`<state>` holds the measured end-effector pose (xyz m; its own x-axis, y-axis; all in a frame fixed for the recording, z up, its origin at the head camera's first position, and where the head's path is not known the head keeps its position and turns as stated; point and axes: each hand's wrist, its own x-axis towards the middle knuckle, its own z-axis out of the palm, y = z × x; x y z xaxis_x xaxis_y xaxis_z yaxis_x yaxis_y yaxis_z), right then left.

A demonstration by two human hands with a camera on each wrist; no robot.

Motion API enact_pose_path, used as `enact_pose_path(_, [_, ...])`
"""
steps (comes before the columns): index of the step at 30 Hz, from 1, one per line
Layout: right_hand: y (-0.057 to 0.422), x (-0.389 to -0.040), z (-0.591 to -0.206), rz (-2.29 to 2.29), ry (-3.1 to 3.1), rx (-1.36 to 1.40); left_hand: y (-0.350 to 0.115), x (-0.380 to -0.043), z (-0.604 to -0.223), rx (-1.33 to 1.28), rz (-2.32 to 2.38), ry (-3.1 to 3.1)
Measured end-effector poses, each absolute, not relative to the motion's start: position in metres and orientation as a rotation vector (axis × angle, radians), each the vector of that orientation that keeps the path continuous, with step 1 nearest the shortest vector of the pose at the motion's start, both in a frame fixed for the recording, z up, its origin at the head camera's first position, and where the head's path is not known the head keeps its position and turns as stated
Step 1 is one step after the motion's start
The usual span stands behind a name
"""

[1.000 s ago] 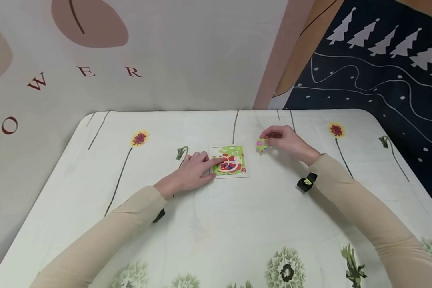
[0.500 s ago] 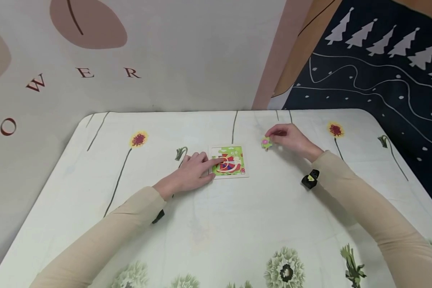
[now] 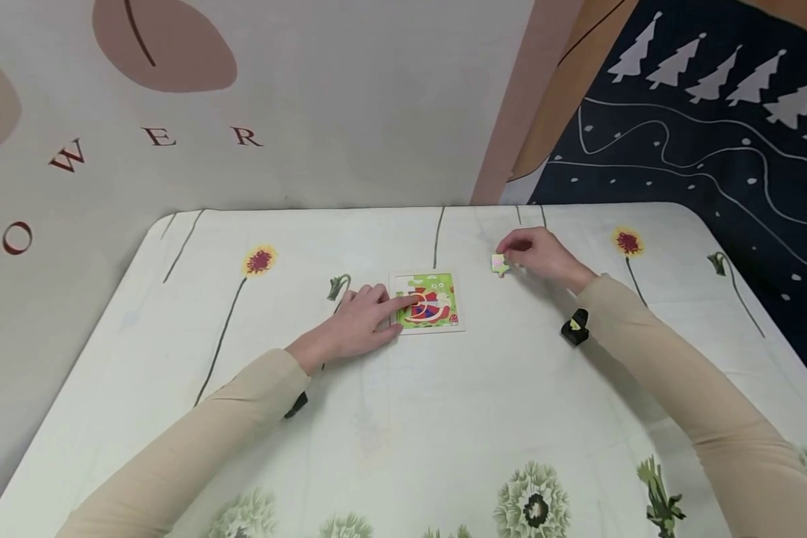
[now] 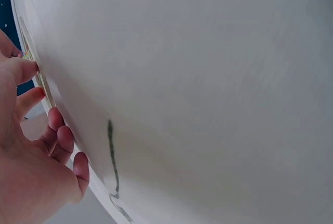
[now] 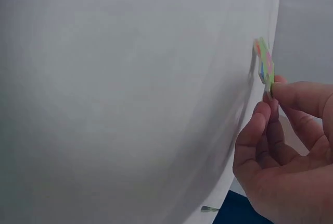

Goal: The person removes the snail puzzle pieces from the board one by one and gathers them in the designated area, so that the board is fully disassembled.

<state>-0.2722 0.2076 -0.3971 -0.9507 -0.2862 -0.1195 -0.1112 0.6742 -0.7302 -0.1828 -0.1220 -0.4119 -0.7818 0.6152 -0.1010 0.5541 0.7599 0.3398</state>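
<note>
What has just changed is mostly on the right side of the head view: our right hand [image 3: 545,254] has drifted a little farther right and up, and the small puzzle piece [image 3: 500,264] it pinches between thumb and fingertips has turned, so that its pink and green face now looks paler than it did a moment ago. The piece sits just right of the middle of the frame, apart from the puzzle board [image 3: 437,302] — near it, but not over it — and from the right wrist view we see it nearly edge-on, close to the white cloth [image 3: 430,418]; whether it touches there we cannot tell. Our left hand [image 3: 359,321] has stayed where it was, left of centre, index finger stretched straight onto the board's red and green picture, the thumb at its lower left edge. We take this to mean that the board is being steadied while the piece is turned about, perhaps to find its right way round. Nothing has gone into the board in this short span; a pale patch shows at its upper left, though we cannot say whether it is an unfilled place.
</note>
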Motion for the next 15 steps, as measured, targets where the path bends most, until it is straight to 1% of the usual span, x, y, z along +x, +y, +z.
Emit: enact_pose_path(15, [0.2058, -0.2808, -0.4050, -1.086, 2.663, -0.370, -0.1204, -0.1813, -0.4081, 0.915, 0.439, 2.750])
